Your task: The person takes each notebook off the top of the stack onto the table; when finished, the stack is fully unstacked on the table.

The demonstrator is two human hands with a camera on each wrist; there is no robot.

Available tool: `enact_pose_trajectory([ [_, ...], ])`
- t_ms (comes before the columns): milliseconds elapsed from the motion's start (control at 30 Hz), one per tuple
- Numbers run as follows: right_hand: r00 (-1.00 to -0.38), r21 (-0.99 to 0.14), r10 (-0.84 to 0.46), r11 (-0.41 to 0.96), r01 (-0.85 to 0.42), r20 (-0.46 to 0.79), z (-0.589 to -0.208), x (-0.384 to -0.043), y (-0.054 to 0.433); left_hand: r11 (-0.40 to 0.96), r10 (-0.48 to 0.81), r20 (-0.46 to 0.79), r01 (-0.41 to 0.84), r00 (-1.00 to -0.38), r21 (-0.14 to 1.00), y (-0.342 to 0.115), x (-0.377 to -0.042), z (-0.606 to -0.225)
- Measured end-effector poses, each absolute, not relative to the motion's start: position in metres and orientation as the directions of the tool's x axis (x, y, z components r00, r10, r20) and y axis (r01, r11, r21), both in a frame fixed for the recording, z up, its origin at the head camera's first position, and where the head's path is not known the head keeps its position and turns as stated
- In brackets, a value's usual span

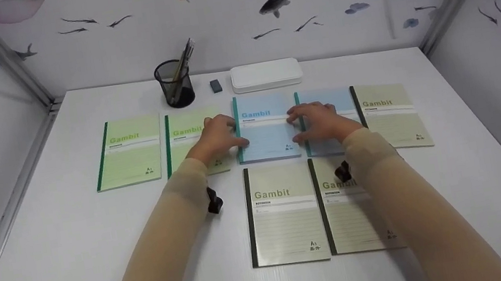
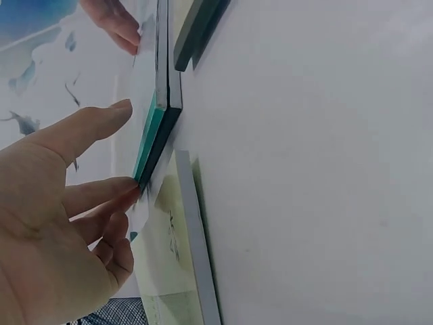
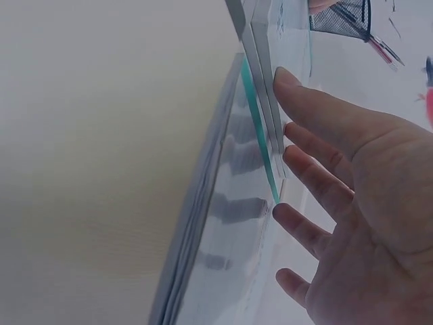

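Note:
A blue Gambit notebook with a green spine lies mid-row; both wrist views show two layers there, stacked one on another. My left hand is at its spine, and in the left wrist view fingertips touch the spine edge. At the opposite edge is my right hand, thumb and fingers extended along the stacked pages. Beneath the right hand lies another blue notebook, partly covered and shadowed. A green notebook sits partly under the left hand.
Another green notebook ends the row at left, a beige notebook at right. Two beige notebooks, one left and one right, lie in front. Behind stand a mesh pen cup, a dark eraser and a white case.

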State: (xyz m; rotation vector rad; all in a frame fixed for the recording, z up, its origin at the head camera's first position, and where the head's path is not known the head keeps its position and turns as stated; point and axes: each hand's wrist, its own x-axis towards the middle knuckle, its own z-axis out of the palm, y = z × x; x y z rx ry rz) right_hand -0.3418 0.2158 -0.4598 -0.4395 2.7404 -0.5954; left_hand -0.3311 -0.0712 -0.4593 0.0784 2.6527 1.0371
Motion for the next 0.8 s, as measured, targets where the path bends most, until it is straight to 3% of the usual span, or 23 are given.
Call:
enact_pose_trajectory([
  [300, -0.898, -0.423, -0.388, 0.863, -0.275, -0.208, -0.461, -0.345, 0.217, 0.577, 0.185, -0.271, -0.118, -0.945, 0.808, -0.08, -0.338, -0.46],
  [433, -0.9, -0.413, -0.382, 0.869, -0.273, -0.208, -0.46, -0.345, 0.219, 0.53, 0.186, -0.329, -0.187, -0.926, 0.827, -0.078, -0.339, -0.461],
  [800, -0.909, -0.431, -0.343, 0.875, -0.219, -0.235, -0.457, -0.343, 0.214, 0.406, 0.153, -0.341, -0.255, -0.928, 0.877, -0.074, -0.345, -0.462],
])
